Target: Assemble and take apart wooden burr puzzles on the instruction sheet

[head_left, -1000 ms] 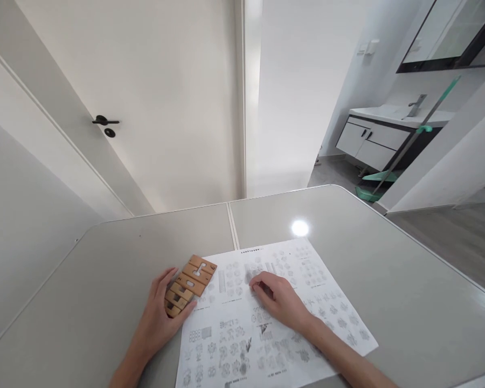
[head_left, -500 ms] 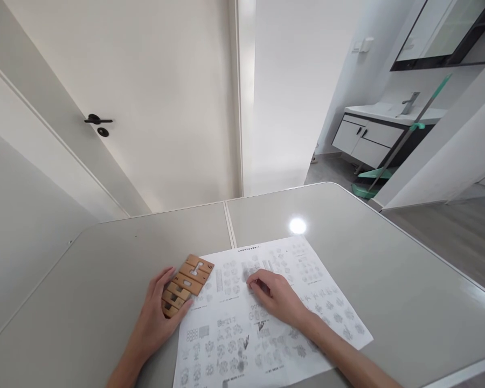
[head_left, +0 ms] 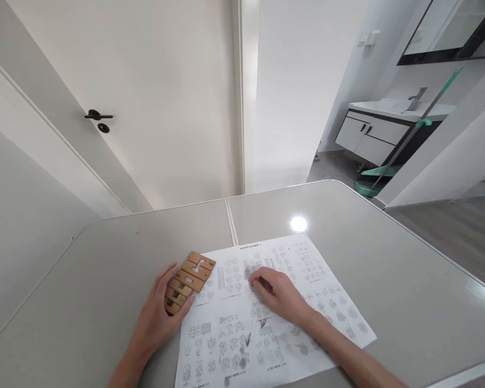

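Flat wooden pieces (head_left: 193, 272) with cut-out slots and marks lie side by side at the upper left corner of a printed sheet (head_left: 218, 307). My left hand (head_left: 158, 312) is wrapped round their lower left end, thumb on one side and fingers on the other. On the upper middle of the sheet rests my right hand (head_left: 281, 295), its fingers curled and thumb and forefinger close together. Whatever those fingertips may hold is too small to make out. Rows of small grey figures cover the paper.
The grey table (head_left: 84, 291) has a pale seam (head_left: 231, 222) running to its far edge. Beyond it stand a white door (head_left: 165, 108) with a black handle, a washbasin cabinet (head_left: 372, 134), and a green broom and dustpan (head_left: 367, 188) at the right.
The view has shifted slightly. Both hands, the wooden pieces and the sheet keep nearly the same places relative to one another.
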{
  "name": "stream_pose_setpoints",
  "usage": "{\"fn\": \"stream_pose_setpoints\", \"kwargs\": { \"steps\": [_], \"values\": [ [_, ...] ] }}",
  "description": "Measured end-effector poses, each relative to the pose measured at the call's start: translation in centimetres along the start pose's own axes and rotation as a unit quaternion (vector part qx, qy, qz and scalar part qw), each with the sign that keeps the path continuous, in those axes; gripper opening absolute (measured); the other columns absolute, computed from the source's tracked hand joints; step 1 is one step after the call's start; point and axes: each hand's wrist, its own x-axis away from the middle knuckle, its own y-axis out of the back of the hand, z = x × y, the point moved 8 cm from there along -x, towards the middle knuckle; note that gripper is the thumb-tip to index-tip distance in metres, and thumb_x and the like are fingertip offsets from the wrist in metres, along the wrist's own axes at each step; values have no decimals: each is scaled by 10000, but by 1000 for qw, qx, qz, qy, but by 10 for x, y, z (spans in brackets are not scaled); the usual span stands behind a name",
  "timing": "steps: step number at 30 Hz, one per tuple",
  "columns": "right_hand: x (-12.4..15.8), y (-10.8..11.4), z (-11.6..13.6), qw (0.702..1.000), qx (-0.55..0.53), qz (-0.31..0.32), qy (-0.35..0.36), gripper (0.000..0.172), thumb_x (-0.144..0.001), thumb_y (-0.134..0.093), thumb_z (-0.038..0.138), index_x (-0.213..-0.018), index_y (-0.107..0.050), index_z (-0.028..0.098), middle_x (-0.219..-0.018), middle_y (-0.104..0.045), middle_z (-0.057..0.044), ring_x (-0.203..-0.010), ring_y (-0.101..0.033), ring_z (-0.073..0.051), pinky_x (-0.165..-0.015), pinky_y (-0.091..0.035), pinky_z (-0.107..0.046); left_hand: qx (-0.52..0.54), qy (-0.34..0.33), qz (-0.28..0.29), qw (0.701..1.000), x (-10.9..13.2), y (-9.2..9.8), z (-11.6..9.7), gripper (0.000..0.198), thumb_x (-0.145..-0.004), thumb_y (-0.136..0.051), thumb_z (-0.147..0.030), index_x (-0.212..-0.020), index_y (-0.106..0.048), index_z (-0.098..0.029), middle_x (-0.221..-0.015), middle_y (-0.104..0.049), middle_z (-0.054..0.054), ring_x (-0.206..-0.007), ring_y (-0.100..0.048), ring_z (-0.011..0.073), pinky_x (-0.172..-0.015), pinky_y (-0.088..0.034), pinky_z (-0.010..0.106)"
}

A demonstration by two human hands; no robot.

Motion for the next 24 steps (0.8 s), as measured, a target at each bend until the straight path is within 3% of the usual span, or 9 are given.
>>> {"fn": "stream_pose_setpoints", "kwargs": {
  "steps": [6,10,14,19,24],
  "values": [
    [0,-1,-1,1000,3,-1,-2,229,-1038,-449,298,-1020,-672,246,-840,-685,-27,-672,-559,-186,-611,-456,-311,-77,8,-19,997,-4,0,-8,663,-908,-606,-560,-1476,-400,-286,-1510,-515,115,-1316,-562,361,-1063,-500,568],
    [-1,-2,-1,1000,-2,-3,3,224,-1040,-450,302,-1013,-666,250,-821,-676,-22,-665,-551,-186,-598,-445,-305,-147,17,-12,989,-10,-16,-16,689,-927,-542,-600,-1510,-410,-258,-1560,-474,150,-1385,-496,400,-1073,-466,596],
    [-1,-2,-1,1000,-5,-2,-2,226,-1042,-447,310,-1007,-664,254,-831,-677,-22,-673,-556,-188,-605,-449,-305,-193,-1,-2,981,-13,-37,-24,685,-956,-451,-623,-1497,-486,-206,-1578,-462,180,-1455,-401,445,-1149,-349,648],
    [-1,-1,0,1000,2,-4,1,221,-1036,-452,302,-1011,-666,254,-830,-682,-26,-683,-572,-192,-609,-458,-309,-220,-26,8,975,-15,-51,-32,681,-1018,-300,-564,-1509,-499,-137,-1540,-508,214,-1424,-449,448,-1179,-297,655],
    [-1,0,0,1000,8,-14,2,206,-1029,-462,282,-1000,-665,256,-822,-683,-17,-681,-579,-190,-608,-455,-299,-213,-31,15,976,-16,-56,-30,714,-1004,-312,-603,-1509,-509,-137,-1542,-513,201,-1423,-458,440,-1183,-313,640]
  ]
}}
